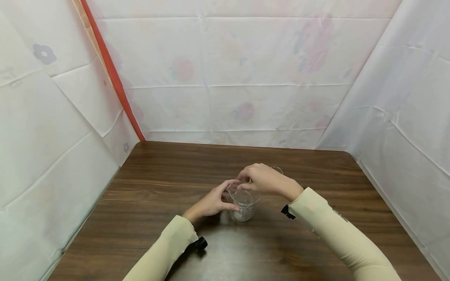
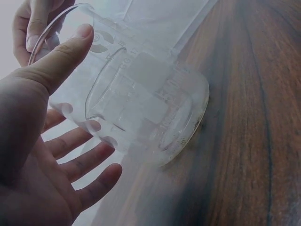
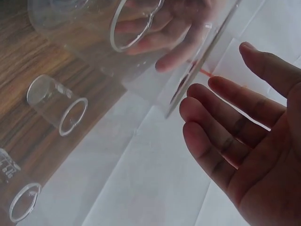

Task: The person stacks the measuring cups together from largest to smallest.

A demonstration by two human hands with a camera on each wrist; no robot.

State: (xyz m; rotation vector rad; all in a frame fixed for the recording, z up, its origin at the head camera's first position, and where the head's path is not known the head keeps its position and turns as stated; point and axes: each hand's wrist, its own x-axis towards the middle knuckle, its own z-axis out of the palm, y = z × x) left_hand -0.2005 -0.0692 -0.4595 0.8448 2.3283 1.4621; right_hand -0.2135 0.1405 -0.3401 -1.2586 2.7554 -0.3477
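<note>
A large clear glass beaker (image 1: 247,215) with white markings stands upright on the table. Inside it sits a smaller glass beaker (image 2: 123,101), its rim below the large one's rim. My left hand (image 1: 212,201) holds the large beaker from the left, thumb on the near side and fingers round the far side. Over the large beaker's mouth is my right hand (image 1: 261,177), its fingers loosely bent at the rim. The right wrist view shows nothing between the right thumb and fingers.
Two more small glass beakers, one (image 3: 56,104) nearer the large beaker and another (image 3: 22,201) farther off, stand on the brown wooden table (image 1: 168,175). The right hand mostly hides them in the head view. White patterned sheets (image 1: 228,70) enclose the table's back and sides.
</note>
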